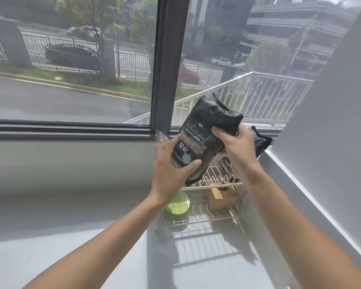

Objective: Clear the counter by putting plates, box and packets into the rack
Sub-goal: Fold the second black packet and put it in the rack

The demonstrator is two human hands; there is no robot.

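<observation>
A black coffee packet (204, 130) with pale lettering is held tilted in the air above the two-tier wire rack (198, 221). My left hand (171, 170) grips its lower end and my right hand (236, 149) grips its upper right side. A green plate (178, 204) stands in the rack's lower tier on the left. A wooden box (221, 196) sits in that tier on the right. Another dark packet (227, 165) shows on the upper tier, mostly hidden by my right hand. A further dark packet (261, 140) lies behind my right hand by the wall.
The rack stands at the counter's (113, 247) far right, close to a white wall (331, 142). A large window with a dark frame (167, 69) runs along the back. A crinkled clear wrapper (161, 137) sits by the sill behind my left hand.
</observation>
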